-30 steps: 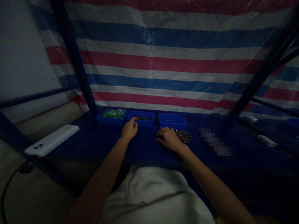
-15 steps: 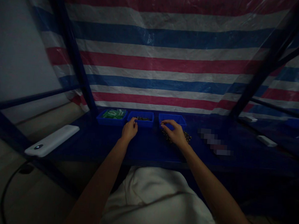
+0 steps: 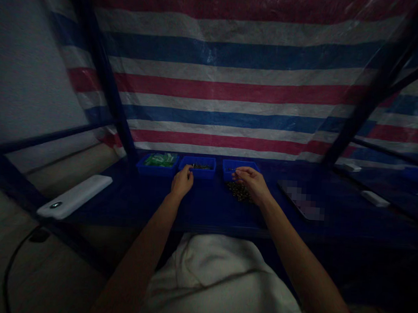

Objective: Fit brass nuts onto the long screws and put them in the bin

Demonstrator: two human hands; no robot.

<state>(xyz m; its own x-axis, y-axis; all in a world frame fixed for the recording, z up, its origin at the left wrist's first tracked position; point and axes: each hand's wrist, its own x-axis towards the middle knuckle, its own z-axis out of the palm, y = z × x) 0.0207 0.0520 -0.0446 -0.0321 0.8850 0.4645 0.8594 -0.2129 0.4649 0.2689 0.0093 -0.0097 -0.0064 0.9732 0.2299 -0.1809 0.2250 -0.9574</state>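
My left hand (image 3: 182,180) is at the front left corner of the middle blue bin (image 3: 196,172), its fingers curled together; anything inside them is hidden. Small dark metal pieces (image 3: 202,166) lie in that bin. By the front edge of the right blue bin (image 3: 228,175), my right hand (image 3: 252,182) has its fingertips pinched together. What they hold, if anything, is too small and dark to name. A thin light sliver shows just left of those fingertips. Below the right hand, a heap of small brass-coloured pieces (image 3: 238,192) is spread on the blue table (image 3: 206,208).
A left blue bin (image 3: 156,171) contains green and clear plastic packets (image 3: 160,160). At the table's left end lies a long white device (image 3: 77,195), near a black cable (image 3: 9,267). A phone-like slab (image 3: 298,201), partly blurred out, lies right. Blue frame posts (image 3: 107,84) flank a striped sheet (image 3: 213,88).
My right hand has shifted right and turned, its fingertips moving from the right bin's left side toward its middle; more of the heap shows. My left hand has stayed nearly still.
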